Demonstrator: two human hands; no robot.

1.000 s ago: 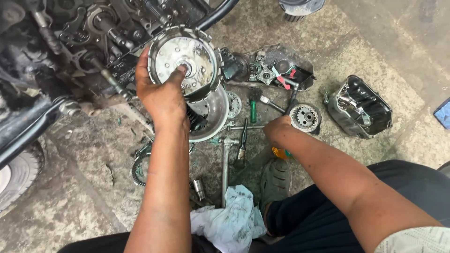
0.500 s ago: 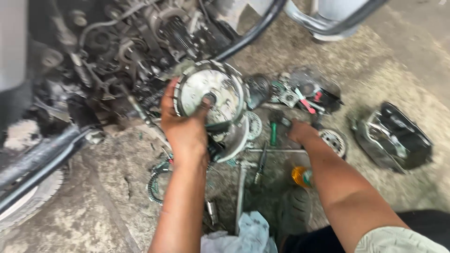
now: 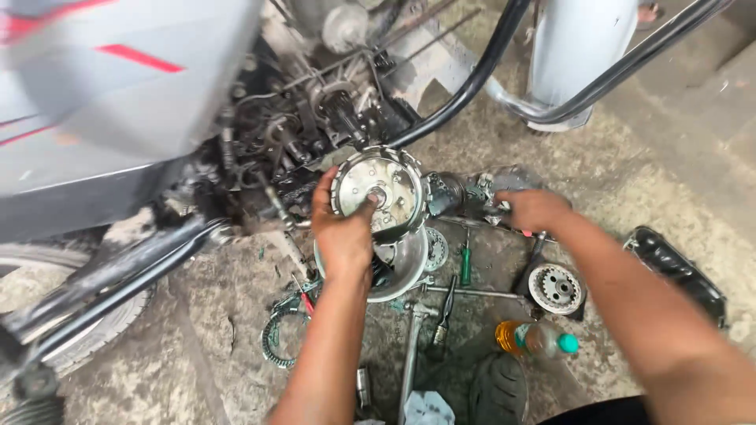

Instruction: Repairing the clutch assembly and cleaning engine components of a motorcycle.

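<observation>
1. The left hand (image 3: 342, 232) has its fingers (image 3: 364, 211) clenched around a round metal clutch drum (image 3: 378, 193), held up in front of the motorcycle engine (image 3: 315, 130).
2. The right hand (image 3: 531, 208) rests on small parts (image 3: 465, 193) to the right; whether its fingers grasp anything I cannot tell.
3. Nearer, on the concrete floor (image 3: 205, 315), lie a toothed clutch hub (image 3: 555, 287), a green screwdriver (image 3: 466, 264) and a plastic bottle (image 3: 535, 338).
</observation>
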